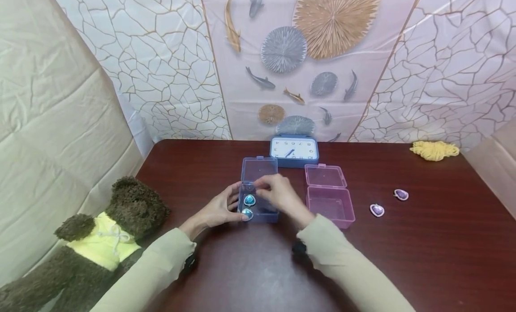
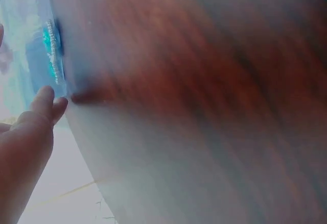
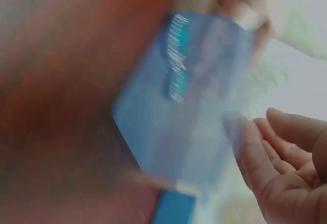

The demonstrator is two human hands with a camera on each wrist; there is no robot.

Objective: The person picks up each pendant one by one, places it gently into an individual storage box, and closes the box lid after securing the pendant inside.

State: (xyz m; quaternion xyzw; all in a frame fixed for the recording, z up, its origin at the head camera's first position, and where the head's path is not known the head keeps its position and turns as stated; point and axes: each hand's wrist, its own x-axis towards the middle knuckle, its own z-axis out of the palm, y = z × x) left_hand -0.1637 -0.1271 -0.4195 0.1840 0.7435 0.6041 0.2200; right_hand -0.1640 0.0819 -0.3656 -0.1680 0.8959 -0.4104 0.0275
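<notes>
A clear blue plastic box with its lid tipped back lies on the table. Two teal gems with beaded silvery rims, a rear one and a front one, are in its left part. My left hand holds the box at its left side, thumb at the front corner by the front gem and fingers along the wall. Over the back of the box is my right hand, fingertips near the hinge. In the right wrist view its thumb and fingers are parted, with nothing between them.
A pink plastic box stands lid-up to the right, with two purple gems beyond it. Behind the boxes lies a blue-framed clock. Yellow yarn sits at the back right, and a brown plush toy at the left.
</notes>
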